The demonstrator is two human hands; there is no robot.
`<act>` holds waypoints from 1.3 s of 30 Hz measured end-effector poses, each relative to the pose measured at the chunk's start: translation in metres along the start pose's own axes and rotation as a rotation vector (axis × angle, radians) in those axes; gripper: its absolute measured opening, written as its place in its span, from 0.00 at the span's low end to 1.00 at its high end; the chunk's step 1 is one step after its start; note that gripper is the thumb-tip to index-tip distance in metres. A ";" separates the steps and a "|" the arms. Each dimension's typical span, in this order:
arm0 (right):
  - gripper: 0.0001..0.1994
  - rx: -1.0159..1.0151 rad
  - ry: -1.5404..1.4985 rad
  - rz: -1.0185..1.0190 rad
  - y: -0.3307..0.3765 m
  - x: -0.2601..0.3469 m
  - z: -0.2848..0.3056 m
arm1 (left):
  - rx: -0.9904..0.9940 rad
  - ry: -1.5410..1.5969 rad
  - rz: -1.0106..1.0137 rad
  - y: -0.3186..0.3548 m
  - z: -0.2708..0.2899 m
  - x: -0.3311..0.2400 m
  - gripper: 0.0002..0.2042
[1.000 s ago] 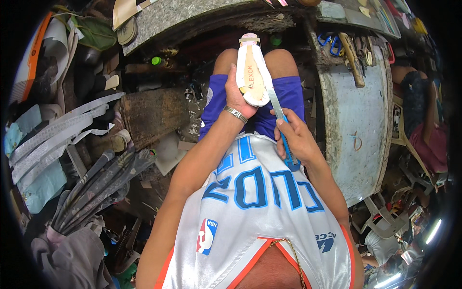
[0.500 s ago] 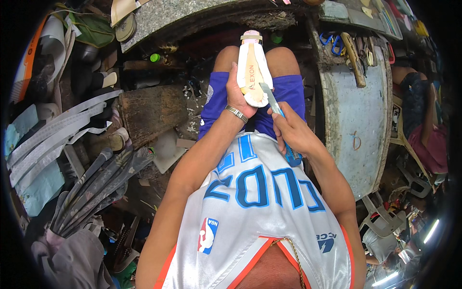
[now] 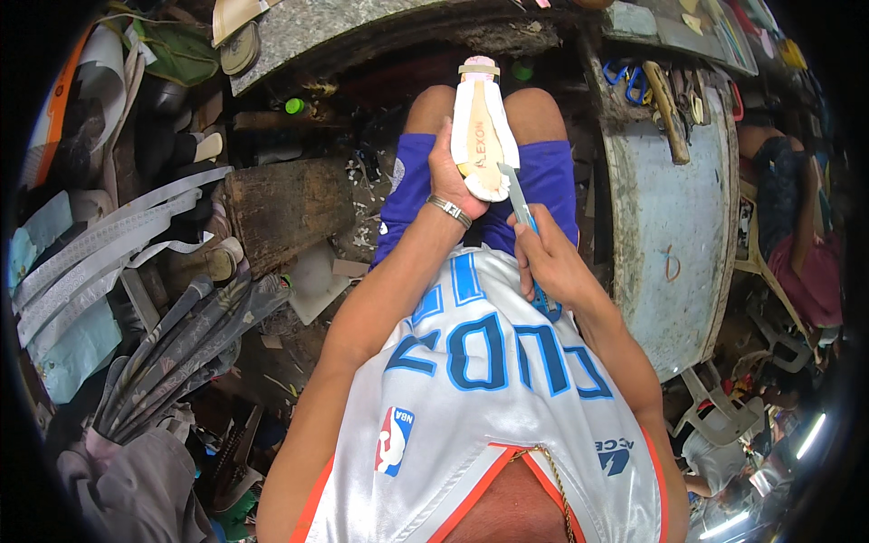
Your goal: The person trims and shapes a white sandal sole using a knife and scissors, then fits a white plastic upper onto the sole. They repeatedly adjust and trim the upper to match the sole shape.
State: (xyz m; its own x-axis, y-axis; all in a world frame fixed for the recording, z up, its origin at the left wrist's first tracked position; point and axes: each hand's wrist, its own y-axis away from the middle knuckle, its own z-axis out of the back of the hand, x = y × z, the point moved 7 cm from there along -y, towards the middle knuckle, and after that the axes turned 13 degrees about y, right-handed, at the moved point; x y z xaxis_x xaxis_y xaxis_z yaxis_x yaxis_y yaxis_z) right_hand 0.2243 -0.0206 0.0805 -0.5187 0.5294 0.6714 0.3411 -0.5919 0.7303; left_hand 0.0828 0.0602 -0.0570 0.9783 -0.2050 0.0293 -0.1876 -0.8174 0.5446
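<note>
A shoe on its last (image 3: 482, 136) lies sole side up between my knees, its toe toward me. White upper material is folded in over the tan insole board, and a tan band crosses the heel end. My left hand (image 3: 445, 174) is wrapped round the shoe's left side near the toe. In my right hand (image 3: 554, 261) is a blue-handled utility knife (image 3: 515, 192), fingers closed round the handle. Its long blade points away from me, with the tip at the right edge of the toe, where the white material is puckered and ragged.
To the right stands a pale worktable (image 3: 665, 235) with blue-handled scissors (image 3: 628, 80) and a wooden-handled tool (image 3: 667, 113) at its far end. A wooden board (image 3: 288, 213) and white strips (image 3: 118, 235) lie left. A stone-topped bench (image 3: 335, 32) spans the far side. Another person (image 3: 810, 271) sits at far right.
The knife blade has shifted slightly right and toward me along the toe edge. The shoe's toe has also moved a little to the right in my left hand.
</note>
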 end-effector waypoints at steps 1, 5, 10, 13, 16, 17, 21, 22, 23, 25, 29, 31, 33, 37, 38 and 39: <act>0.15 0.004 0.007 -0.031 0.001 -0.002 0.000 | 0.017 -0.008 -0.005 0.000 -0.001 -0.001 0.36; 0.15 0.017 0.010 -0.002 -0.004 0.005 0.001 | 0.035 -0.024 -0.016 0.002 -0.004 -0.001 0.36; 0.15 0.016 -0.013 0.018 -0.024 0.015 0.000 | 0.042 -0.026 -0.024 0.001 -0.008 -0.001 0.34; 0.16 -0.006 0.011 0.015 -0.027 0.016 -0.002 | 0.036 0.003 -0.009 0.001 -0.009 -0.001 0.34; 0.15 -0.031 -0.010 0.053 -0.021 0.014 -0.003 | 0.039 0.023 0.010 0.000 -0.011 -0.001 0.34; 0.15 -0.028 -0.016 0.024 -0.016 0.009 -0.004 | 0.044 0.027 0.010 0.000 -0.012 -0.001 0.34; 0.14 -0.026 -0.047 0.021 -0.004 0.003 -0.005 | 0.038 0.039 -0.023 -0.003 -0.014 -0.001 0.34; 0.14 -0.028 -0.055 0.032 -0.004 0.004 -0.005 | 0.033 0.039 -0.023 -0.003 -0.013 0.000 0.34; 0.14 -0.032 -0.051 0.032 -0.005 0.004 -0.005 | 0.029 0.038 -0.026 -0.003 -0.012 0.001 0.34; 0.14 -0.042 -0.035 0.023 -0.010 0.007 -0.004 | 0.021 0.037 -0.045 -0.004 -0.009 0.001 0.34; 0.14 -0.073 -0.057 0.012 -0.021 0.016 -0.005 | 0.019 0.040 -0.062 -0.008 -0.007 0.001 0.34; 0.15 -0.092 -0.057 -0.004 -0.023 0.018 -0.007 | 0.026 0.044 -0.059 -0.009 -0.008 0.001 0.34; 0.15 -0.115 -0.061 -0.001 -0.019 0.018 -0.008 | 0.039 0.046 -0.063 -0.009 -0.012 0.001 0.33; 0.15 -0.116 -0.096 -0.022 -0.002 0.012 -0.013 | 0.025 0.053 -0.101 -0.005 -0.019 0.002 0.31; 0.15 -0.125 -0.097 -0.010 0.000 0.011 -0.013 | 0.034 0.052 -0.109 -0.003 -0.022 0.004 0.30; 0.15 -0.136 -0.094 -0.017 0.001 0.010 -0.012 | 0.028 0.061 -0.115 -0.002 -0.023 0.005 0.28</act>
State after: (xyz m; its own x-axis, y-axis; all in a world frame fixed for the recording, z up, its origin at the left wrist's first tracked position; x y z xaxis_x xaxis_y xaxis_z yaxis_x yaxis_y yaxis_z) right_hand 0.2096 -0.0234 0.0866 -0.4452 0.5908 0.6729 0.2201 -0.6562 0.7217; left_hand 0.0901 0.0733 -0.0384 0.9969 -0.0768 0.0192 -0.0754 -0.8485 0.5237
